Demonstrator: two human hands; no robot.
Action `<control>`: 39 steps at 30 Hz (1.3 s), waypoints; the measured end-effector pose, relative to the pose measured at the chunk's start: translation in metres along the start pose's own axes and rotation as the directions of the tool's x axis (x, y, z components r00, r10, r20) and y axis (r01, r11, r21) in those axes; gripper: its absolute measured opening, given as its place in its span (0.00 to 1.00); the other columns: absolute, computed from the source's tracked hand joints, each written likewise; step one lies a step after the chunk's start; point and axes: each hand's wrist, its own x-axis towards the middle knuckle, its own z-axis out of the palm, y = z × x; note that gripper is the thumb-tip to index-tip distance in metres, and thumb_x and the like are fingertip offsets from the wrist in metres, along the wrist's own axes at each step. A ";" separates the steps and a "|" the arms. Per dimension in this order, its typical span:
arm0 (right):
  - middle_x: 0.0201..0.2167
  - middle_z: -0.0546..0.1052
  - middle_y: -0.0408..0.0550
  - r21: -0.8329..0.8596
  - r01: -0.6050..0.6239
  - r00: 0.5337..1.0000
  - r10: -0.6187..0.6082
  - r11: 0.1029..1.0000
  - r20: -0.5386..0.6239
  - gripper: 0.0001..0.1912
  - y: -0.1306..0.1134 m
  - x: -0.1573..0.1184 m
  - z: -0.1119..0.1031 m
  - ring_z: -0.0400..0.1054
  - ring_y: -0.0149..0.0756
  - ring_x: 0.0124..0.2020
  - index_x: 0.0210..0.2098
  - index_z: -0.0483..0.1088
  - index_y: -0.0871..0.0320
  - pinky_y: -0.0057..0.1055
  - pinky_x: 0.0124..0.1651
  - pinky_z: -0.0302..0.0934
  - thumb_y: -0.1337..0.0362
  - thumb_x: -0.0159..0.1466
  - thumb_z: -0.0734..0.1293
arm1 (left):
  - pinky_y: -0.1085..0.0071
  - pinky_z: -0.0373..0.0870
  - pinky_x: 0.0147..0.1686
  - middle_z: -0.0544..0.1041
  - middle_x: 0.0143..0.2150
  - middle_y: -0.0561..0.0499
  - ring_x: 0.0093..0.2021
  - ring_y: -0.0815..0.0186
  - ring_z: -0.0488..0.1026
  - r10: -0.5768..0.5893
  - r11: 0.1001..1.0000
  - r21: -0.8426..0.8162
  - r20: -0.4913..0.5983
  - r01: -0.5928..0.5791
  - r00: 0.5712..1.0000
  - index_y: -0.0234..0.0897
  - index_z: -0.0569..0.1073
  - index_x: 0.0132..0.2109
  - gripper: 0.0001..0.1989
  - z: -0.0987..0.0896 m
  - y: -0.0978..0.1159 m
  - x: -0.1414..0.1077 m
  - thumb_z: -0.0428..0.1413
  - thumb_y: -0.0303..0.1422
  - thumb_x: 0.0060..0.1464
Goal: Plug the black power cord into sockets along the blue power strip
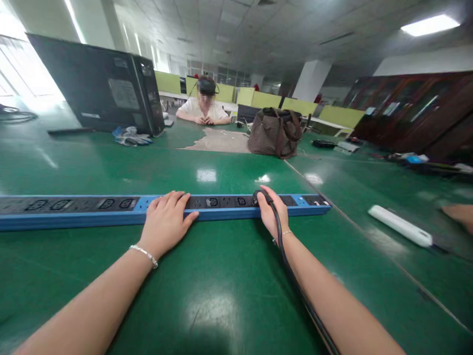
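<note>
A long blue power strip (pixel 229 213) with black sockets lies across the green table (pixel 218 251). My left hand (pixel 166 219) rests on the strip, its fingers laid over the top and the thumb along the front edge. Farther right, my right hand (pixel 274 212) grips a black plug (pixel 258 197) at the strip's sockets; whether its pins are fully in is hidden. From the plug a black cable (pixel 283 246) runs down along my right forearm.
A black computer case (pixel 99 88) stands back left, with gloves (pixel 131 136) before it. A brown bag (pixel 275 130) sits at the back. Across the table sits a person (pixel 205 106). A white power strip (pixel 401 227) lies right, near another person's arm (pixel 458 217).
</note>
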 end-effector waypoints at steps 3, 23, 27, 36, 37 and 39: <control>0.43 0.78 0.51 -0.054 -0.040 0.999 0.040 0.998 0.004 0.21 -0.009 -0.002 0.000 0.70 0.43 0.45 0.48 0.72 0.56 0.43 0.55 0.57 0.52 0.61 0.60 | 0.55 0.57 0.55 0.70 0.56 0.41 0.57 0.52 0.64 -0.003 1.000 -0.007 -0.003 0.003 1.000 0.33 0.66 0.56 0.27 0.001 0.001 0.001 0.43 0.47 0.59; 0.55 0.71 0.50 -0.420 0.199 0.979 -0.202 0.886 0.036 0.21 0.000 -0.021 0.003 0.58 0.50 0.60 0.53 0.69 0.57 0.50 0.58 0.55 0.56 0.65 0.57 | 0.54 0.56 0.55 0.70 0.56 0.41 0.57 0.52 0.64 -0.006 1.000 -0.023 -0.012 0.006 1.000 0.34 0.66 0.56 0.27 0.002 0.001 0.001 0.43 0.47 0.59; 0.54 0.72 0.49 -0.451 0.202 0.977 -0.209 0.869 0.035 0.21 0.001 -0.019 0.003 0.60 0.50 0.59 0.52 0.70 0.56 0.50 0.57 0.55 0.54 0.66 0.57 | 0.54 0.56 0.55 0.70 0.56 0.41 0.57 0.52 0.64 -0.002 0.999 -0.032 -0.018 0.001 1.000 0.34 0.66 0.56 0.26 0.001 0.001 0.000 0.43 0.47 0.59; 0.50 0.75 0.54 -0.543 0.305 0.942 -0.333 0.783 0.048 0.21 0.002 -0.018 0.001 0.63 0.50 0.57 0.51 0.71 0.61 0.45 0.55 0.56 0.56 0.66 0.58 | 0.54 0.56 0.55 0.70 0.57 0.41 0.57 0.51 0.64 -0.008 0.998 -0.060 -0.016 0.007 1.000 0.34 0.66 0.57 0.27 0.002 0.001 0.001 0.43 0.47 0.58; 0.50 0.75 0.54 -0.551 0.319 0.936 -0.348 0.771 0.054 0.21 0.003 -0.018 0.000 0.62 0.51 0.57 0.51 0.71 0.61 0.46 0.55 0.56 0.55 0.66 0.58 | 0.54 0.56 0.55 0.70 0.56 0.41 0.57 0.51 0.64 -0.009 0.998 -0.062 -0.018 0.008 1.000 0.34 0.66 0.56 0.27 0.002 0.001 0.001 0.43 0.47 0.58; 0.49 0.75 0.55 -0.547 0.338 0.930 -0.360 0.766 0.070 0.21 0.007 -0.017 0.000 0.63 0.49 0.56 0.51 0.70 0.62 0.44 0.55 0.57 0.56 0.66 0.58 | 0.53 0.56 0.55 0.70 0.56 0.41 0.58 0.51 0.63 -0.010 0.998 -0.062 -0.021 0.009 1.000 0.34 0.66 0.56 0.27 0.002 0.001 0.001 0.43 0.47 0.58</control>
